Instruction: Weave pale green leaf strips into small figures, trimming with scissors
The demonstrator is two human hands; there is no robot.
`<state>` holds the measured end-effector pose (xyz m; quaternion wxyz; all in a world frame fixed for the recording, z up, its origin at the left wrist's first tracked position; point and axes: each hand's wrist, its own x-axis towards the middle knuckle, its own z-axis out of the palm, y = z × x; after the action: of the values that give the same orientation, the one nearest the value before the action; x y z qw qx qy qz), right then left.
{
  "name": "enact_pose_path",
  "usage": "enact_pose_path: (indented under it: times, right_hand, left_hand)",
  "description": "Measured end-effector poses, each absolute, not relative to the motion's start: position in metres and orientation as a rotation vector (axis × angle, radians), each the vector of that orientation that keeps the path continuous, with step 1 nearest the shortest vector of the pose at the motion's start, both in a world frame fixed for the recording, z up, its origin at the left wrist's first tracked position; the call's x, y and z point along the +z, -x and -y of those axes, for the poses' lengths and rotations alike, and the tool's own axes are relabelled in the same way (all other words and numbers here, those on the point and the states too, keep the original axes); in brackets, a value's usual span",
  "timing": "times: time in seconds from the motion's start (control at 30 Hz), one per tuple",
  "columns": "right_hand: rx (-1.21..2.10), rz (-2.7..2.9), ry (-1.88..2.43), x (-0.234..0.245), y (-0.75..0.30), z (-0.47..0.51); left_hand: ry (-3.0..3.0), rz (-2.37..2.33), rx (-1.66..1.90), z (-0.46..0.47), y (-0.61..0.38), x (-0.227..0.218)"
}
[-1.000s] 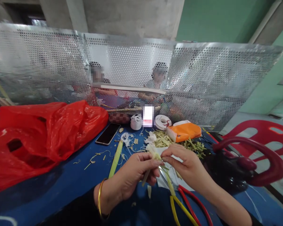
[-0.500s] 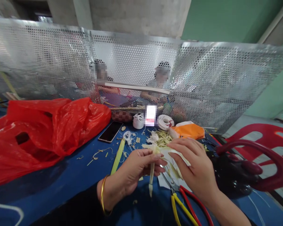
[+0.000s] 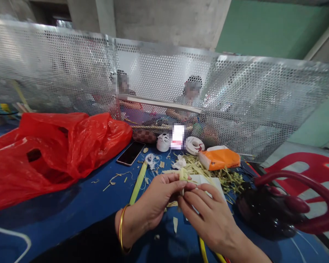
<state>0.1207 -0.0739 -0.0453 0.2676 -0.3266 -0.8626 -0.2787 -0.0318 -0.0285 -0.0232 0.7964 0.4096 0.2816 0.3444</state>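
Pinched between thumb and fingers of my left hand, which wears a gold bangle at the wrist, is a small pale yellow-green piece of folded plant strip. My right hand is closed at the lower end of this piece, its fingertips touching my left fingers; the end itself is hidden there. Below the right hand, the yellow handles of a cutting tool show, mostly covered. Under the hands lies white paper. A longer green strip rests left of my left hand.
A red plastic bag spreads over the left side, beside a phone. Plant scraps, an orange packet and a ribbon spool lie ahead. A dark kettle stands right. A perforated metal screen separates two people.
My right hand has come down and left from an open pose and closed at the piece. It now covers much of the red- and yellow-handled tools. The dangling lower tip is no longer visible.
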Motion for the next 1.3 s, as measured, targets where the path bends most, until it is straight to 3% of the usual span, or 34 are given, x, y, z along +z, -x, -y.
enact_pose_path:
  times: [0.63,1.1,1.3]
  right_hand:
    - [-0.516,2.349,0.617,-0.035,-0.109,0.084]
    - [-0.535,2.371,0.532,-0.032,-0.105,0.085]
    - [-0.422,1.882,0.978,-0.028,-0.127,0.083]
  left_hand:
    - [-0.85,-0.725,0.857,0.026,0.036,-0.02]
    - [-0.82,-0.747,0.872,0.024,0.034,-0.02]
    - [-0.964,-0.728,0.873,0.024,0.037,-0.013]
